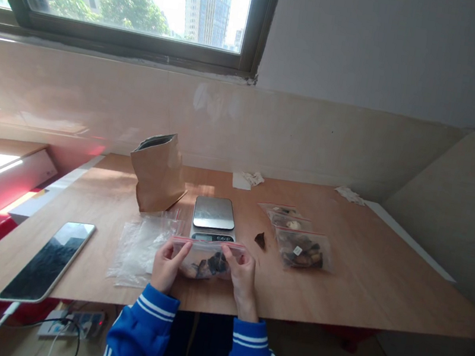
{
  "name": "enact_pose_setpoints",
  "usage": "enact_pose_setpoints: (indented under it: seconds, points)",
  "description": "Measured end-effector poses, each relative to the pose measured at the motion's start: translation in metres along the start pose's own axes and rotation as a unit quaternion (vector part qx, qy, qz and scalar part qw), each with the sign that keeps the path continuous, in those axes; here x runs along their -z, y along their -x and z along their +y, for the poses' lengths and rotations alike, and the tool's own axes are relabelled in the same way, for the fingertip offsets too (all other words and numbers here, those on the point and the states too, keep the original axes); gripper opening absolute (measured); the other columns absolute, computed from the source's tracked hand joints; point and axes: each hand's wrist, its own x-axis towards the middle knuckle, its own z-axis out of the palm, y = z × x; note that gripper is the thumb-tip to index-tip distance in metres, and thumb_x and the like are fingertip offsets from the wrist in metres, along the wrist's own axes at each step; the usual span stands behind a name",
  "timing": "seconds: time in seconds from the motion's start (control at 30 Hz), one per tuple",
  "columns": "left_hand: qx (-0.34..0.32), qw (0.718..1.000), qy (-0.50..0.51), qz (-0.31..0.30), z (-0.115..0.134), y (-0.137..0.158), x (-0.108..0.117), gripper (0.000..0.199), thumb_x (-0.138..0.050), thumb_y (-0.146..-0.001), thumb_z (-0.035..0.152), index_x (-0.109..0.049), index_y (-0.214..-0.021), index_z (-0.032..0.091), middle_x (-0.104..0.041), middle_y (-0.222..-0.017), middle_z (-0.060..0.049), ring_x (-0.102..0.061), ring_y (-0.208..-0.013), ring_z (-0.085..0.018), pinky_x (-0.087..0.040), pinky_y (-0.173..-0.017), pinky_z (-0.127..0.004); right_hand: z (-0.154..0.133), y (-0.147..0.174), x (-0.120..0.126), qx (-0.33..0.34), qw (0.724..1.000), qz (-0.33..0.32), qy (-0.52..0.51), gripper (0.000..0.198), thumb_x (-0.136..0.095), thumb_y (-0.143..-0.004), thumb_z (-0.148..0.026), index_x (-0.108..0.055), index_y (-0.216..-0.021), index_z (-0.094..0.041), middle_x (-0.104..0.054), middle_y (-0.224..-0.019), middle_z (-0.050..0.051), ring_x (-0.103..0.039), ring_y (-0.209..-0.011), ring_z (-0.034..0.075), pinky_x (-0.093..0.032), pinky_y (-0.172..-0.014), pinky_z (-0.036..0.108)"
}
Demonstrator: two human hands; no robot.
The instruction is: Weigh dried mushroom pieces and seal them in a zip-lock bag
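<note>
A clear zip bag (200, 268) with dark brown dried pieces inside is held up near the table's front edge. My left hand (168, 264) pinches its pink-striped top edge at the left, and my right hand (242, 275) pinches the same edge at the right. Just behind the bag stands a kitchen scale (214, 213) with a bare steel plate; the bag partly covers its front. One loose dark brown piece (260, 240) lies right of the scale. Beside my left hand, several flat clear bags (135, 252) are spread in a pile.
Filled zip bags (304, 252) overlap on the right. A brown paper bag (159, 174) stands open at the back left. A phone (48, 262) on a cable lies at the left edge, above a power strip (72, 323). Crumpled white paper (252, 179) lies by the wall.
</note>
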Motion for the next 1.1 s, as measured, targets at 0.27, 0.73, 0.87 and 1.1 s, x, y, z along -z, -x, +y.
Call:
enact_pose_setpoints:
  seconds: [0.27,0.73,0.87,1.1]
  points:
    - [0.004,0.999,-0.004,-0.047,0.014,0.004,-0.004,0.023,-0.071,-0.072,0.036,-0.072,-0.08,0.014,-0.069,-0.087,-0.006,-0.063,-0.089,-0.021,-0.048,-0.084,-0.029,-0.013,0.004,-0.002,-0.053,0.989,-0.116,-0.073,0.026,-0.065,-0.078,-0.041,-0.071,-0.091,-0.019,-0.072,-0.098,0.006,-0.065,-0.097,0.023,-0.05,-0.088,0.035]
    - [-0.046,0.997,-0.042,-0.034,0.008,0.001,-0.002,0.019,-0.07,-0.074,0.034,-0.073,-0.079,0.016,-0.069,-0.087,-0.006,-0.063,-0.088,-0.02,-0.05,-0.084,-0.032,-0.006,0.004,-0.008,-0.015,0.997,-0.076,-0.028,0.019,-0.07,-0.075,-0.034,-0.072,-0.085,-0.019,-0.071,-0.088,0.005,-0.065,-0.089,0.02,-0.051,-0.084,0.033]
    - [-0.051,0.997,-0.049,-0.029,0.01,0.001,-0.003,0.019,-0.07,-0.074,0.034,-0.073,-0.078,0.015,-0.069,-0.085,-0.006,-0.063,-0.086,-0.02,-0.049,-0.082,-0.032,-0.005,0.005,-0.008,-0.017,0.997,-0.069,-0.03,0.021,-0.07,-0.074,-0.036,-0.072,-0.085,-0.018,-0.072,-0.089,0.005,-0.066,-0.089,0.021,-0.052,-0.084,0.034]
    - [-0.05,0.997,-0.048,-0.025,0.012,0.002,-0.004,0.02,-0.07,-0.073,0.035,-0.073,-0.077,0.016,-0.069,-0.083,-0.006,-0.064,-0.085,-0.02,-0.05,-0.08,-0.031,-0.007,0.006,-0.009,-0.05,0.995,-0.075,-0.047,0.026,-0.071,-0.073,-0.038,-0.072,-0.09,-0.018,-0.073,-0.092,0.006,-0.068,-0.09,0.023,-0.054,-0.083,0.036]
